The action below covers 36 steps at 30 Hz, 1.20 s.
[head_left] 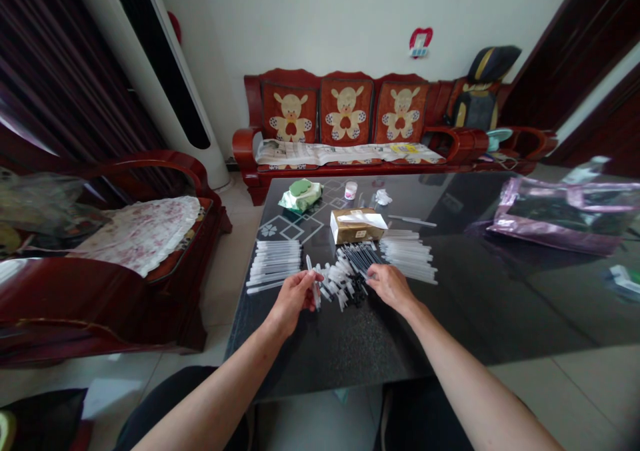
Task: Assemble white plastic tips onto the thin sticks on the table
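Observation:
My left hand (296,294) grips a whitish pen barrel (309,263), held nearly upright above the table. My right hand (393,287) rests at the near end of a bundle of dark pen refills (361,256). Its fingers are pinched together, and what lies between them is hidden. Between the hands is a heap of translucent pen caps (336,278), with small black pieces (357,296) beside it. A stack of whitish pens (274,262) lies left of the heap. Another stack of clear barrels (409,254) lies to the right.
Behind the refills stands a tissue box (357,226) on the dark table (350,364). Farther back are a green wipes pack (301,196), a small cup (351,190) and crumpled tissue (383,197). A pink-edged clear bag (560,214) lies at the right.

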Each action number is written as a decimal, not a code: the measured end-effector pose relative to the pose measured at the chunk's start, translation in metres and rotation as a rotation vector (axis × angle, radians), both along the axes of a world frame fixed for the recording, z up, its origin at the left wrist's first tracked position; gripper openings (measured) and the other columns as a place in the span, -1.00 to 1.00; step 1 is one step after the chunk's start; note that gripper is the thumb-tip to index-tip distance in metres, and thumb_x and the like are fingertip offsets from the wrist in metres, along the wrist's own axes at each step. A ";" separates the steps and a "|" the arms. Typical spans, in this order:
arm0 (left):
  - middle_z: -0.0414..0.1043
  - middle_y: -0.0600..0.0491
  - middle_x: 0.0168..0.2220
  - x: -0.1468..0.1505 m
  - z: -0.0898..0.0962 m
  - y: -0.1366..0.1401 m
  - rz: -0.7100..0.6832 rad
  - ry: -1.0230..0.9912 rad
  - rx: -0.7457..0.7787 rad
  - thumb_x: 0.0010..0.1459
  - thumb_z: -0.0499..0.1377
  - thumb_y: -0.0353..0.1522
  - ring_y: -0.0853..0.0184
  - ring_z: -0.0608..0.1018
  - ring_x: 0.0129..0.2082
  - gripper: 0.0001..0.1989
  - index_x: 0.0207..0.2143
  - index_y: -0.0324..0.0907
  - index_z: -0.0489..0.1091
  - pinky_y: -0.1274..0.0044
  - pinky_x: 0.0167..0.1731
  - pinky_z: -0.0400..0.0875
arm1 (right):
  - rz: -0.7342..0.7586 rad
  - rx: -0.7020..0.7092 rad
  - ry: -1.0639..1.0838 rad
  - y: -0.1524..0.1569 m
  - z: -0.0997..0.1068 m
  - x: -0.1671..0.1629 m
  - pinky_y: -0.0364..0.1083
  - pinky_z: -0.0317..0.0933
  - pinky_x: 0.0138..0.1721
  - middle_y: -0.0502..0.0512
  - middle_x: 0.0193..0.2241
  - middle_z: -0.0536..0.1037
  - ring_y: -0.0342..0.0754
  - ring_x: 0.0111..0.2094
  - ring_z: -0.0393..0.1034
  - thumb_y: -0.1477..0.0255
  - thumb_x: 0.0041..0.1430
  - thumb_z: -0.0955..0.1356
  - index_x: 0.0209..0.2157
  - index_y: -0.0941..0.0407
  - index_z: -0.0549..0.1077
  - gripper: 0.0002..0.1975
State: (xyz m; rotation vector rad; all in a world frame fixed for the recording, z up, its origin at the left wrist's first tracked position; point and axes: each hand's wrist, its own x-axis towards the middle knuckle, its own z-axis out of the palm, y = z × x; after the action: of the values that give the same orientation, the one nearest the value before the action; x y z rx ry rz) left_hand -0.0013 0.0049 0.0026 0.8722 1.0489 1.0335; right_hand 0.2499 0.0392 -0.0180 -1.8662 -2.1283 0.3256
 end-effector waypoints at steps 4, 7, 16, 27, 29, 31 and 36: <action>0.32 0.11 -0.60 -0.001 -0.002 0.001 0.007 0.006 0.016 0.01 0.20 -0.07 0.51 0.33 -0.70 -0.56 -0.31 -0.30 0.42 0.67 -0.73 0.21 | 0.007 0.003 -0.033 0.000 0.000 0.000 -0.18 0.10 -0.40 0.07 -0.40 0.60 -0.05 -0.33 0.46 0.39 0.09 0.34 -0.34 0.07 0.51 -0.88; 0.35 0.10 -0.57 -0.001 -0.003 0.000 -0.033 0.020 0.039 0.05 0.16 -0.07 0.50 0.35 -0.68 -0.57 -0.29 -0.29 0.42 0.66 -0.70 0.23 | 0.016 0.003 -0.051 -0.002 0.001 -0.002 -0.18 0.10 -0.38 0.07 -0.41 0.59 -0.04 -0.32 0.46 0.39 0.10 0.33 -0.33 0.08 0.51 -0.88; 0.39 0.06 -0.52 0.003 -0.004 -0.005 -0.178 0.048 0.048 0.09 0.11 -0.06 0.47 0.41 -0.64 -0.56 -0.27 -0.29 0.40 0.63 -0.64 0.27 | 0.083 0.039 -0.041 -0.014 0.008 -0.018 -0.17 0.12 -0.34 0.06 -0.43 0.60 -0.05 -0.34 0.47 0.40 0.16 0.30 -0.33 0.07 0.52 -0.85; 0.36 0.11 -0.57 -0.005 -0.002 0.000 -0.175 0.094 0.074 0.05 0.17 -0.07 0.52 0.33 -0.70 -0.57 -0.30 -0.30 0.44 0.66 -0.71 0.21 | 0.074 0.103 -0.019 -0.012 0.013 -0.042 -0.17 0.18 -0.24 0.08 -0.29 0.62 -0.04 -0.22 0.50 0.38 0.26 0.21 -0.18 0.04 0.53 -0.73; 0.36 0.10 -0.56 -0.005 -0.002 -0.001 -0.183 0.084 0.075 0.05 0.17 -0.07 0.52 0.34 -0.69 -0.56 -0.29 -0.30 0.45 0.65 -0.69 0.23 | 0.063 0.115 -0.027 -0.008 0.014 -0.045 -0.15 0.19 -0.24 0.09 -0.27 0.62 -0.02 -0.22 0.50 0.38 0.26 0.20 -0.13 0.04 0.51 -0.71; 0.37 0.09 -0.55 -0.006 -0.001 -0.001 -0.197 0.090 0.078 0.04 0.17 -0.06 0.51 0.35 -0.67 -0.56 -0.29 -0.30 0.46 0.65 -0.68 0.25 | 0.059 0.130 -0.028 -0.004 0.015 -0.048 -0.15 0.21 -0.23 0.10 -0.23 0.62 -0.01 -0.20 0.50 0.37 0.28 0.17 -0.07 0.05 0.48 -0.68; 0.35 0.09 -0.58 -0.006 -0.001 -0.002 -0.276 0.170 0.114 0.03 0.19 -0.08 0.52 0.34 -0.69 -0.56 -0.32 -0.32 0.49 0.66 -0.68 0.23 | 0.066 0.129 -0.043 0.008 0.013 -0.058 -0.13 0.22 -0.20 0.13 -0.16 0.59 -0.01 -0.16 0.48 0.32 0.31 0.12 0.02 0.04 0.42 -0.62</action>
State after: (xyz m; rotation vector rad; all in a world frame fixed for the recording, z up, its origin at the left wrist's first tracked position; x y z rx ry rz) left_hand -0.0068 0.0027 0.0018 1.1789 0.9837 0.8031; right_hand 0.1921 0.0475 -0.0049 -1.7495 -2.1870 0.1593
